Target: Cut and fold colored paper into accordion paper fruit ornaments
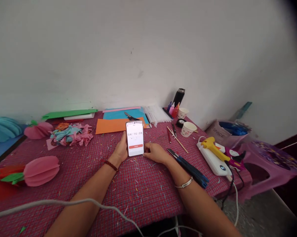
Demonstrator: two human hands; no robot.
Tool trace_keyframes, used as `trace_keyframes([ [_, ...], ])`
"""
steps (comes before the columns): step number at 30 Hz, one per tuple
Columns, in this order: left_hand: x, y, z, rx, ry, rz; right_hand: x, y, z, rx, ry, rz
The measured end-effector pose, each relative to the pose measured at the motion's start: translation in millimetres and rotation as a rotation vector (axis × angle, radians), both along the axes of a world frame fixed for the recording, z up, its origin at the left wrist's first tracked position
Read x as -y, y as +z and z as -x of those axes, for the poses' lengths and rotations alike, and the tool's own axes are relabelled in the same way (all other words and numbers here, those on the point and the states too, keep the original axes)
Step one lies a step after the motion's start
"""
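Observation:
An upright smartphone (135,140), its lit screen showing 04:16:08, faces me above the middle of the table. My left hand (121,148) is wrapped around its left side, most of the fingers hidden behind it. Curled fingers of my right hand (154,153) touch the phone's lower right edge, closed against it. Just behind the phone lie an orange paper sheet (109,126) and dark-handled scissors (131,117). Right of my right hand rests a utility knife (174,153) beside a dark blue bundle (191,169).
Left are shredded paper (71,133) and pink paper fruit (41,170). Rightward stand a paper cup (187,129), a black bottle (179,96), and a yellow glue gun (214,149) on a white box (212,161). A white cable (86,200) crosses the foreground above my left forearm.

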State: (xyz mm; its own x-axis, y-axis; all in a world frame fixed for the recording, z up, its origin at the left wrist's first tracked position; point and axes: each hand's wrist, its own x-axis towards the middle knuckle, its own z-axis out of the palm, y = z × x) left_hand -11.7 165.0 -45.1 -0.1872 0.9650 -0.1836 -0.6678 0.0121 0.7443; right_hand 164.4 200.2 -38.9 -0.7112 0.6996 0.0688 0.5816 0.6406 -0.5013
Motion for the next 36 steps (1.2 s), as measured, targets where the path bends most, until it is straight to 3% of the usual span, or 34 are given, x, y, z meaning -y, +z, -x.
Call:
trace_keyframes([
  [18,-0.1,2.0,-1.7,-0.031,0.088,0.096,-1.0,2.4,0.4,-0.005,0.010,0.027],
  [24,2.2,10.9,-4.4,-0.011,0.050,0.058,0.8,5.3,0.6,-0.002,0.000,0.024],
  [36,2.5,7.2,-2.6,-0.021,0.035,0.021,1.6,5.4,0.1,-0.008,-0.007,0.007],
])
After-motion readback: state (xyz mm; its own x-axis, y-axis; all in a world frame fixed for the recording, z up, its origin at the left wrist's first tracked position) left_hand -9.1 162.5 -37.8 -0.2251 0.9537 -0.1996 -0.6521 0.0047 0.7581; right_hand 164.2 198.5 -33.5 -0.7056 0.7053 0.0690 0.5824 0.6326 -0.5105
